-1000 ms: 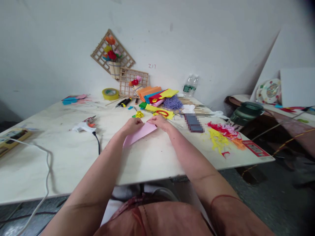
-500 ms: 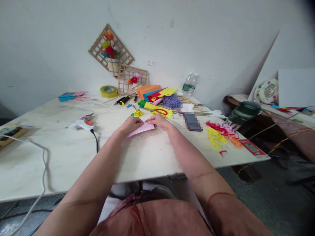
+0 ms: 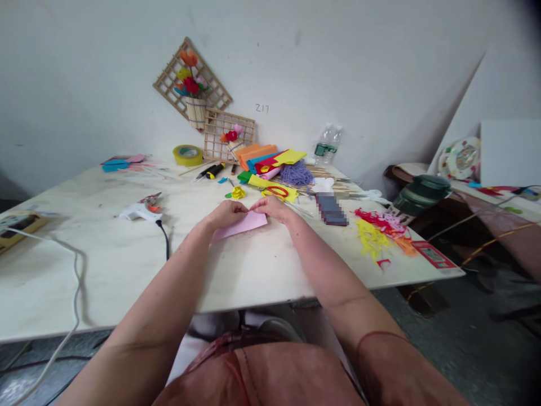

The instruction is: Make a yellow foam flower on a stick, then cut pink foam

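Observation:
A pink strip of paper (image 3: pixel 244 225) lies between my hands, low over the middle of the white table (image 3: pixel 253 276). My left hand (image 3: pixel 228 213) is closed on its upper left part, thumb and fingers pinched together. At its upper right edge my right hand (image 3: pixel 270 207) pinches the paper too. Whether the strip is folded along that edge I cannot tell. Just beyond the hands are a crumpled yellow paper flower (image 3: pixel 238 193) and red-handled scissors (image 3: pixel 276 192), which rest on yellow paper.
A white glue gun (image 3: pixel 141 211) with a black cord lies left of my hands. Coloured sheets (image 3: pixel 257 155), purple string (image 3: pixel 297 173) and yellow tape (image 3: pixel 188 155) are at the back. Coloured shreds (image 3: pixel 374 237) and a pixelated dark object (image 3: pixel 332 208) are on the right.
The pink paper shows a little more of its face towards me, and its dark right corner no longer shows. Both hands keep their grip in nearly the same place.

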### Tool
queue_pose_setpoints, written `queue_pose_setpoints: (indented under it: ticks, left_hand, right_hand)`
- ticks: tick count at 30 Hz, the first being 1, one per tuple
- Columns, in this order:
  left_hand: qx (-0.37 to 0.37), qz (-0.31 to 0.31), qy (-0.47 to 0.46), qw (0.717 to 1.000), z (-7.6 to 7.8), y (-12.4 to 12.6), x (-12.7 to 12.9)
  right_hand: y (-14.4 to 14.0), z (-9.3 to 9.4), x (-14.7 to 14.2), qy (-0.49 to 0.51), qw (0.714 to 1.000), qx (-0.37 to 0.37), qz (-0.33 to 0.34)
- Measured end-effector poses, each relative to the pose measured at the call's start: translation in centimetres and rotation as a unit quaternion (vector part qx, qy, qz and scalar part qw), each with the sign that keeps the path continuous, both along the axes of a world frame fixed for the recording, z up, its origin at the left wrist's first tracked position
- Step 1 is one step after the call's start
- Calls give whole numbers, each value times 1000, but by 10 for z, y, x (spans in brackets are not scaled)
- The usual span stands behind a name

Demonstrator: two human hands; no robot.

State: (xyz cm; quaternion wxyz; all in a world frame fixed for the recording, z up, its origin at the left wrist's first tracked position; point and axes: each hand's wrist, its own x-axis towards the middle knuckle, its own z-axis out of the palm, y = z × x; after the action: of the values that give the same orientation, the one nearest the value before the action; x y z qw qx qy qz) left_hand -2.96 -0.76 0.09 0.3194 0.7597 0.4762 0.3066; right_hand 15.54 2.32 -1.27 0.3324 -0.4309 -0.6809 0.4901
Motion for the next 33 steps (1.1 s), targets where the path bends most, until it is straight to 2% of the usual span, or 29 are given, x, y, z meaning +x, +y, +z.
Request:
queue_pose_setpoints:
  ticks: [6,12,15,19,27,33]
  left_hand:
    - [-37,14,-12,999,5,-5,-1]
    - [-67,34,-108,991,6,-6,-3]
    - [-94,45,-85,991,3,-6,-5]
    - [-112,30,-61,991,-1,-3,-9]
    - [-101,41,-81,991,-6,1,-12]
    - [-88,30,-10,996,-6,3,-11]
  right_hand:
    - [-2,1,0,-10,999,40,10]
    - [-5,5,-2,-27,996,81,12]
    - [-9,9,-4,-24,995,93,9]
    - [-12,12,-6,-21,994,105,10]
    - [-12,11,-6,-14,995,99,19]
    - [-14,15,-4,-7,999,36,14]
